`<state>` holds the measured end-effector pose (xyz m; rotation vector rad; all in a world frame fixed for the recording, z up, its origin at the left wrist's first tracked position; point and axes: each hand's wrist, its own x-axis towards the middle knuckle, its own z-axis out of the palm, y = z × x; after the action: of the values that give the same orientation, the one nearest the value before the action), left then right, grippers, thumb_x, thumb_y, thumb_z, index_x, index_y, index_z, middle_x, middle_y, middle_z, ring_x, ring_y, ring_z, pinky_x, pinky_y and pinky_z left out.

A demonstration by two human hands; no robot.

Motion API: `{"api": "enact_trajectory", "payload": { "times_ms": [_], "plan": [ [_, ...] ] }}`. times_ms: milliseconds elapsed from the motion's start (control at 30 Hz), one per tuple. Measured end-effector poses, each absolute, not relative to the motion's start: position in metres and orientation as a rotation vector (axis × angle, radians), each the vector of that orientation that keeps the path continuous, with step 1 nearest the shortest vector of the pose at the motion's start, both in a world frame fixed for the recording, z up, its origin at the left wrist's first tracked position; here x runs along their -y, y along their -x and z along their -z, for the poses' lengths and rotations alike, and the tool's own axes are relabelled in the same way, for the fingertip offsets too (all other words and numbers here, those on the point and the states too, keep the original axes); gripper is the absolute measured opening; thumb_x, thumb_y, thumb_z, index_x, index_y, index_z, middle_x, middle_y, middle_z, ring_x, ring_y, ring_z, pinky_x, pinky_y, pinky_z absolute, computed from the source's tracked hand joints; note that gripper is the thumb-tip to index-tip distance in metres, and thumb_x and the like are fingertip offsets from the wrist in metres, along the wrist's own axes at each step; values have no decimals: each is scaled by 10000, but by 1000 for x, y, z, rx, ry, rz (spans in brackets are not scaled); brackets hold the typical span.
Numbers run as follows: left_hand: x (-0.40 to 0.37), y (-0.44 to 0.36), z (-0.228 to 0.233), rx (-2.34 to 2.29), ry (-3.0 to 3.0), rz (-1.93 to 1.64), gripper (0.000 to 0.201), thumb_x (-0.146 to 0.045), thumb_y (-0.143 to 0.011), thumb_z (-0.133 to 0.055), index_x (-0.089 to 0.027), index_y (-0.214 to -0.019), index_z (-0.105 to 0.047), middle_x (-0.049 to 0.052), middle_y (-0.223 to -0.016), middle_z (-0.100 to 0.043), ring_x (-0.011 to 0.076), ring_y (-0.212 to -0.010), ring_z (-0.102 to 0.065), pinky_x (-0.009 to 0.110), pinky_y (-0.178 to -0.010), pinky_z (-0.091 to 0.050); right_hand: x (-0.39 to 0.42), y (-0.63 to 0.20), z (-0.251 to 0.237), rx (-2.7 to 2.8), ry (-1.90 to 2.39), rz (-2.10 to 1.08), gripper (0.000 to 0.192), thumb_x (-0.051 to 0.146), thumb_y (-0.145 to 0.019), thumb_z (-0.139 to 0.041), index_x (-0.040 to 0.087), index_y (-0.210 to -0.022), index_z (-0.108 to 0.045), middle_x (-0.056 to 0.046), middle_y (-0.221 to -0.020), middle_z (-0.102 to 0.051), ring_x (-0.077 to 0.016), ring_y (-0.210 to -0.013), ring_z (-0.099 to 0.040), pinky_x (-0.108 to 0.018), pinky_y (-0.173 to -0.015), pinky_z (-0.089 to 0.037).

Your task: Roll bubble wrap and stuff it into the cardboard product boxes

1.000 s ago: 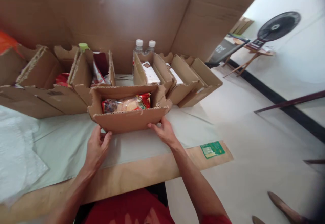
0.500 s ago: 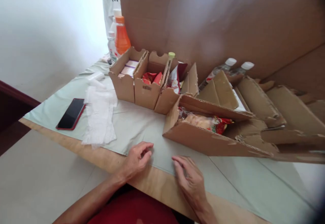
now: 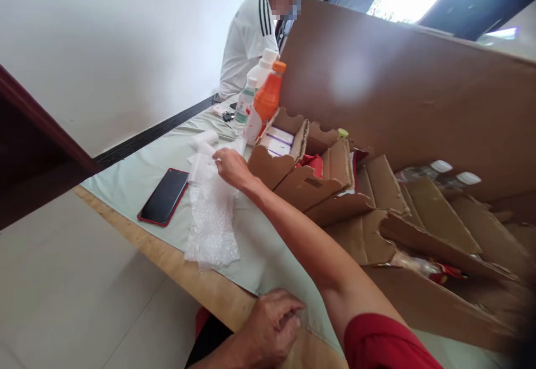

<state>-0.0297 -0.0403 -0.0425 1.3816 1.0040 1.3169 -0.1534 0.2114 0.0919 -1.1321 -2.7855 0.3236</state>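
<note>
My right hand [image 3: 233, 169] is stretched across to the left, its fingers pinched together on thin white plastic film [image 3: 200, 167] that lies over a sheet of bubble wrap [image 3: 211, 229]. Part of the film is hidden behind the hand. A small white roll [image 3: 205, 139] lies just beyond the fingertips. At the front edge of the table rests my left hand [image 3: 274, 324], loosely curled and empty, with a gap between thumb and forefinger. Left of the bubble wrap lies a phone [image 3: 164, 197] in a red case.
Cardboard bins [image 3: 272, 171] with packaged goods line the right side, below a tall cardboard panel [image 3: 402, 95]. An orange bottle [image 3: 268, 98] and a clear bottle [image 3: 244, 106] stand at the back. A person in a white shirt [image 3: 247, 39] is beyond them.
My right hand has moved from the front edge leftward and forward to the plastic film. My left hand stays near the edge. The view has turned left, bringing the other person into sight.
</note>
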Motion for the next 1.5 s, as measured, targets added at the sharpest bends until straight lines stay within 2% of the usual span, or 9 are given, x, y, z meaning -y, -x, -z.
{"api": "enact_trajectory", "payload": {
  "times_ms": [167,400,500,600,767,1000,1133,1333,1500],
  "plan": [
    [35,26,56,-881,-1327,-1392,252,-145,-800,-580,-171,-981,-754,81,-841,-714,185,-756,-645,295,-708,-515,-259,211,-73,2736,1433,-272,286,115,-916,-603,110,-1188,-690,-206,-1256,-705,-344,-1223,-636,-425,-969,-526],
    [39,32,47,-892,-1132,-1338,205,-166,-842,-599,-170,-967,-761,85,-874,-729,187,-799,-669,297,-739,-517,-239,182,-87,2424,1279,-256,289,159,-1012,-464,165,-1268,-597,-133,-1310,-663,-259,-1223,-592,-409,-1053,-465],
    [39,38,41,-888,-887,-1301,258,-243,-885,-647,-184,-1115,-748,112,-1028,-741,212,-942,-691,334,-850,-534,-192,132,-102,2115,971,-626,200,237,-978,-552,201,-1166,-611,-67,-1140,-691,-212,-1042,-629,-370,-953,-506],
    [35,47,36,-755,-538,-1404,507,-433,-820,-797,-236,-1276,-695,132,-1219,-718,246,-1058,-698,375,-909,-552,-134,65,-101,1818,825,-1143,295,368,-953,-625,240,-1216,-587,-20,-1004,-675,-162,-878,-627,-297,-790,-522],
    [38,65,20,-538,-280,-1550,722,-708,-638,-861,-299,-1219,-736,104,-1388,-674,348,-1377,-559,514,-1103,-506,-46,-40,-75,1362,972,-1563,452,492,-877,-746,264,-1243,-610,-9,-928,-684,-140,-748,-608,-261,-659,-496],
    [47,29,-1,-877,-288,-1374,428,-329,-663,-937,-220,-1053,-796,38,-1038,-801,188,-978,-739,321,-960,-592,29,-141,-27,853,1211,-1591,493,556,-810,-791,241,-1169,-668,3,-826,-690,-130,-671,-591,-257,-636,-484],
    [56,-3,-5,-941,-296,-1327,336,-322,-699,-906,-227,-1004,-802,14,-982,-808,169,-906,-755,282,-867,-614,65,-203,-13,792,1446,-1216,520,668,-888,-632,226,-1161,-660,-111,-1135,-742,-235,-973,-700,-340,-737,-551],
    [68,-18,-12,-982,-434,-1223,320,-397,-770,-839,-217,-1033,-812,65,-1103,-805,239,-1083,-746,353,-989,-599,100,-239,-24,1417,1574,-380,315,435,-1014,-548,243,-1226,-678,-109,-1330,-690,-261,-1237,-634,-466,-1055,-494],
    [71,-6,-14,-1056,-508,-1202,335,-420,-829,-779,-214,-1092,-801,73,-1164,-793,259,-1195,-705,399,-1089,-553,62,-215,-12,1884,1809,-202,603,535,-912,-694,163,-1381,-620,-189,-1484,-585,-360,-1317,-557,-519,-1031,-481]
  ]
}}
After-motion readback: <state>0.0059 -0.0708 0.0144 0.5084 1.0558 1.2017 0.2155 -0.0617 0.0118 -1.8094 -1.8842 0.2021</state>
